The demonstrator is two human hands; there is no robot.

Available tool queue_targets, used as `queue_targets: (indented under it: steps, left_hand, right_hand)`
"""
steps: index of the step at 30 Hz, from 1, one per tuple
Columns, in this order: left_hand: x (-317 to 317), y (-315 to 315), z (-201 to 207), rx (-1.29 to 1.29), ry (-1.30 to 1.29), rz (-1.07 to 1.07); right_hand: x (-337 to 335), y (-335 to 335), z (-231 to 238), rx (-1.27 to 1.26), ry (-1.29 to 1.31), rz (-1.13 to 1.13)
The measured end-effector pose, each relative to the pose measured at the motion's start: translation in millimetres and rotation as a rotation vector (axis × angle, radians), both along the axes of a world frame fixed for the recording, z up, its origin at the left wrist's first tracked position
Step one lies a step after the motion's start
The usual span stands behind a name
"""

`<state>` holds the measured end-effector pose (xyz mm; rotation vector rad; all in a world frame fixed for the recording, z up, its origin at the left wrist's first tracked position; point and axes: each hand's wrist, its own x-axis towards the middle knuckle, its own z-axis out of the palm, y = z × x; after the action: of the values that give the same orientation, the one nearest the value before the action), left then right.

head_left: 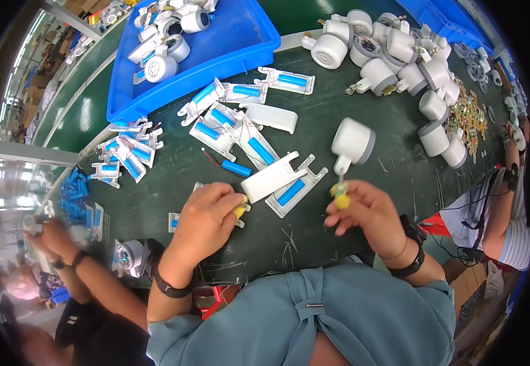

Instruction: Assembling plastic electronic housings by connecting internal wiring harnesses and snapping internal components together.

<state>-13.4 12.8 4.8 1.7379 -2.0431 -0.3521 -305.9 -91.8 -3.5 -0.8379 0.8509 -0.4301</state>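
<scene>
My right hand, with yellow covers on its fingertips, pinches the small stem end below a white, round fan head with a grey rim. The head is slightly blurred. My left hand is closed, thumb and forefinger together at a small pale part that its fingers mostly hide, so I cannot make it out. Right beside it a white handle cover lies slantwise against an open handle shell with a blue battery. A loose blue battery with a red wire is just beyond my left hand.
Several battery-filled shells lie mid-table. A blue tray holds fan heads at the back left; more fan heads are heaped at the back right beside small brownish parts. Co-workers' hands show at left and right.
</scene>
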Motion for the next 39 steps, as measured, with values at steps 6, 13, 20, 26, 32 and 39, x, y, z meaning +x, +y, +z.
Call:
queue_targets:
  steps: [6, 13, 20, 26, 32, 39]
  left_hand:
    - [-11, 7, -4, 0.270, 0.371, 0.182]
    - [-25, 9, -11, 0.413, 0.674, 0.180]
    - [-53, 0, -14, 0.671, 0.856, 0.204]
    - [-65, -9, -15, 0.439, 0.639, -0.012]
    - [-70, -5, -17, 0.251, 0.634, 0.014]
    - [-75, -4, -16, 0.258, 0.748, 0.059]
  right_hand:
    - [14, 21, -15, 0.061, -0.027, 0.253]
    - [18, 25, -19, 0.006, -0.027, 0.224]
    - [18, 30, -17, -0.097, 0.015, 0.264]
    - [16, 31, -19, -0.237, 0.070, 0.300]
    - [16, 30, -12, -0.289, 0.149, 0.324]
    - [16, 31, -16, -0.340, 0.121, 0.329]
